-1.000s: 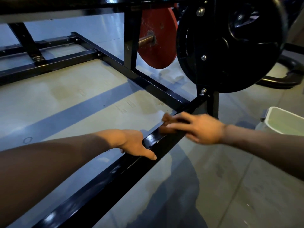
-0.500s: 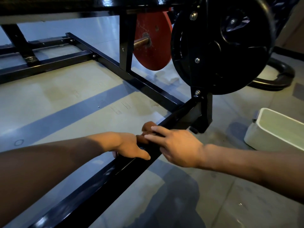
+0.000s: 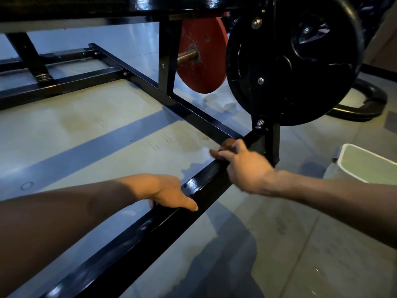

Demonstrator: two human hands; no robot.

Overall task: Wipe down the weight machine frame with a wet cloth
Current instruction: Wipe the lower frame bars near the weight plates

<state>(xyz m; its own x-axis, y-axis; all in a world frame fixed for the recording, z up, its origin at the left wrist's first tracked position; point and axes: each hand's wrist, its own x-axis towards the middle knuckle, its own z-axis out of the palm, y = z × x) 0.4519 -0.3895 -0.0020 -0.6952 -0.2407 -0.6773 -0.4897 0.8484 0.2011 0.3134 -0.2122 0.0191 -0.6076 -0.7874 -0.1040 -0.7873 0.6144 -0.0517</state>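
Observation:
The weight machine's black floor rail (image 3: pixel 199 188) runs diagonally from lower left up to an upright post (image 3: pixel 271 143). My left hand (image 3: pixel 169 193) grips the rail at mid-length, thumb lying along its top and fingers curled over the far side. Farther up the rail, near the post, my right hand (image 3: pixel 245 168) holds a small brown cloth (image 3: pixel 227 144) against the rail's top. Most of the cloth is hidden by my fingers. The rail shines wet between my two hands.
A large black weight plate (image 3: pixel 294 61) hangs just above the post, and a red plate (image 3: pixel 202 54) sits on a peg behind it. A white bucket (image 3: pixel 365 164) stands on the floor at right. Wet patches (image 3: pixel 193 151) mark the floor beside the rail.
My right hand slid the cloth down the rail toward my left hand, then back up toward the post. My left hand kept its place on the rail.

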